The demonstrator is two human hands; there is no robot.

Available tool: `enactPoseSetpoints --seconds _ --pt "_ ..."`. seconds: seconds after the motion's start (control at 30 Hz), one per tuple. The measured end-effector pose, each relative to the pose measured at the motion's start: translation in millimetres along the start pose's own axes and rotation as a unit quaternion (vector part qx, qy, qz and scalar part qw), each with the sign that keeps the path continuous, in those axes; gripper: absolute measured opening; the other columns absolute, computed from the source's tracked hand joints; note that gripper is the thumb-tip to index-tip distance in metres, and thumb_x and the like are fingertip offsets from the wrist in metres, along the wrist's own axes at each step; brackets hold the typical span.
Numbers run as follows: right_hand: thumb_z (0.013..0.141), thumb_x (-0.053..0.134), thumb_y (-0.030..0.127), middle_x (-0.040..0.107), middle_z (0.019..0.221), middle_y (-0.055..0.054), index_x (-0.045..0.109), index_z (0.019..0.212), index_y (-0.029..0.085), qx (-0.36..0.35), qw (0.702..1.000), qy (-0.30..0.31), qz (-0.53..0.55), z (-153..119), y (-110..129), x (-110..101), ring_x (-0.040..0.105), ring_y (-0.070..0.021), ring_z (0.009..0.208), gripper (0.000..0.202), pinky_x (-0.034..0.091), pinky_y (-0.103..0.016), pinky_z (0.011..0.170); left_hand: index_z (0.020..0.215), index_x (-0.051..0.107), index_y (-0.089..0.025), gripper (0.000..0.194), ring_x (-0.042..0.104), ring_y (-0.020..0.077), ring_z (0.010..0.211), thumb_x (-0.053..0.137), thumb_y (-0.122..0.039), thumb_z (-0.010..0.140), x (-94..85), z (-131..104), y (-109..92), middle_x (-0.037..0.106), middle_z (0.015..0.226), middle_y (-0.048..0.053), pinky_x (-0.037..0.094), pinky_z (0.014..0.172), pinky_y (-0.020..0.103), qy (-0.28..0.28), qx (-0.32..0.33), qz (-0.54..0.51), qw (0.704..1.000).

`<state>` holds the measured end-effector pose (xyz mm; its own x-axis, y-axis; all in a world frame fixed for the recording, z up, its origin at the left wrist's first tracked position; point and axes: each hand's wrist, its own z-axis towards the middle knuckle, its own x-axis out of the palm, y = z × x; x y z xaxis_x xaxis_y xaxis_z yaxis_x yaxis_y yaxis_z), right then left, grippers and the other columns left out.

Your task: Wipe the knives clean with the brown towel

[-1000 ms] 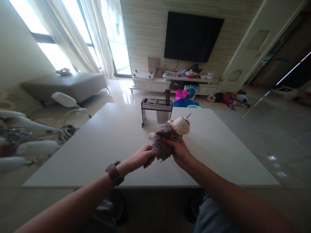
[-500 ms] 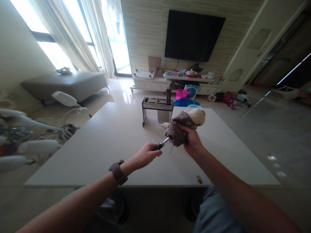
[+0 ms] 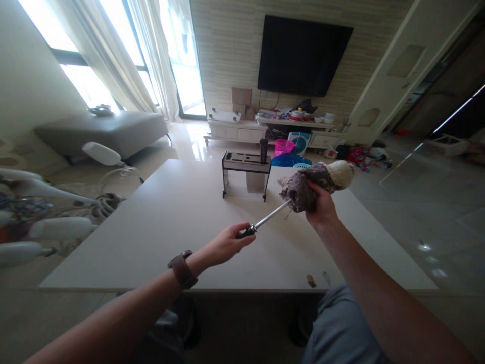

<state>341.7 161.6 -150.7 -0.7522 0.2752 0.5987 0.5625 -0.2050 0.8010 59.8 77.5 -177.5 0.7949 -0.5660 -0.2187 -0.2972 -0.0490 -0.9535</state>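
Leftmost, a lamp [image 3: 101, 153] with white shades stands beside the table [image 3: 182, 202], and behind it is a grey bench [image 3: 102, 131]. Next comes the left hand [image 3: 225, 245], with a brown-strapped watch [image 3: 183, 269] on its wrist. Its fingers are curled round the black handle of a metal rod [image 3: 272, 214], thumb laid along the top. The rod slants up and to the right above the table, its far end hidden in the near end of a bundled cloth [image 3: 301, 189]. Farther back, a stand [image 3: 244, 162] sits on the table near its far edge, one dark handle [image 3: 263, 150] sticking up from its right side. The cloth, greyish purple with a cream end, is held clear of the table in the right hand [image 3: 322, 207]. That thumb presses on it from above; the other fingers are mostly hidden, so their spread cannot be told. Below lies a small yellow-and-black item [image 3: 311, 281], close to the near edge of the table.
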Motion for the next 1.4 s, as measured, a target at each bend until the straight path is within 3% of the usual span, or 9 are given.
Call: enactPoseSetpoints --seconds 0.17,0.43,0.73,0.9,1.03,1.27,1.4 --pt "0.072 0.085 0.024 0.083 0.102 -0.004 0.077 0.1 0.02 0.039 0.999 0.009 0.001 -7 2 4 0.08 -0.0226 0.091 0.03 0.068 -0.041 0.089 0.099 0.066 -0.015 0.047 0.044 0.0116 0.058 0.058 -0.062 0.094 -4.0 5 11 0.047 0.068 -0.005 0.035 0.052 0.024 -0.024 -0.003 0.045 0.999" --pt "0.076 0.081 0.026 0.083 0.103 -0.002 0.077 0.098 0.022 0.06 0.998 0.026 0.006 -22 -2 18 0.079 -0.0213 0.095 0.023 0.066 -0.036 0.09 0.095 0.063 -0.017 0.048 0.042 0.01 0.052 0.054 -0.064 0.096 -0.6 5 8 0.048 0.062 -0.007 0.034 0.049 0.023 -0.044 0.035 -0.016 0.998" --pt "0.057 0.09 0.023 0.083 0.096 -0.003 0.076 0.098 0.019 0.152 0.986 0.07 -0.026 -78 -43 41 0.078 -0.0218 0.087 0.044 0.065 -0.033 0.081 0.085 0.059 -0.018 0.044 0.034 0.0076 0.043 0.053 -0.06 0.096 8.2 9 8 0.043 0.051 -0.009 0.028 0.044 0.022 -0.076 0.062 -0.063 0.993" --pt "0.048 0.093 0.018 0.083 0.097 -0.002 0.076 0.092 0.02 0.15 0.984 0.077 -0.057 -104 -63 44 0.076 -0.0234 0.093 0.048 0.061 -0.038 0.092 0.07 0.05 -0.02 0.023 0.032 0.0057 0.04 0.058 -0.037 0.083 6.7 13 18 0.042 0.048 -0.009 0.024 0.043 0.021 -0.074 0.051 -0.097 0.991" --pt "0.046 0.094 0.019 0.083 0.1 -0.003 0.077 0.094 0.019 0.138 0.986 0.06 -0.077 -107 -65 44 0.075 -0.0253 0.096 0.051 0.058 -0.041 0.095 0.068 0.05 -0.02 0.022 0.033 0.006 0.039 0.057 -0.035 0.083 4.5 11 19 0.042 0.047 -0.009 0.024 0.041 0.02 -0.059 0.05 -0.111 0.991" --pt "0.047 0.093 0.02 0.082 0.095 -0.003 0.077 0.091 0.018 0.143 0.987 0.041 -0.068 -105 -60 44 0.074 -0.0248 0.092 0.047 0.059 -0.04 0.092 0.068 0.053 -0.019 0.043 0.044 0.0088 0.041 0.058 -0.057 0.086 -0.7 8 6 0.053 0.054 -0.002 0.03 0.04 0.022 -0.029 0.024 -0.107 0.993" --pt "0.044 0.092 0.017 0.083 0.093 -0.002 0.078 0.091 0.019 0.15 0.987 0.022 -0.049 -102 -59 44 0.075 -0.0236 0.088 0.049 0.06 -0.038 0.088 0.069 0.049 -0.02 0.037 0.036 0.0068 0.044 0.061 -0.052 0.084 0.6 6 5 0.045 0.055 -0.006 0.025 0.043 0.021 -0.037 0.007 -0.118 0.992"
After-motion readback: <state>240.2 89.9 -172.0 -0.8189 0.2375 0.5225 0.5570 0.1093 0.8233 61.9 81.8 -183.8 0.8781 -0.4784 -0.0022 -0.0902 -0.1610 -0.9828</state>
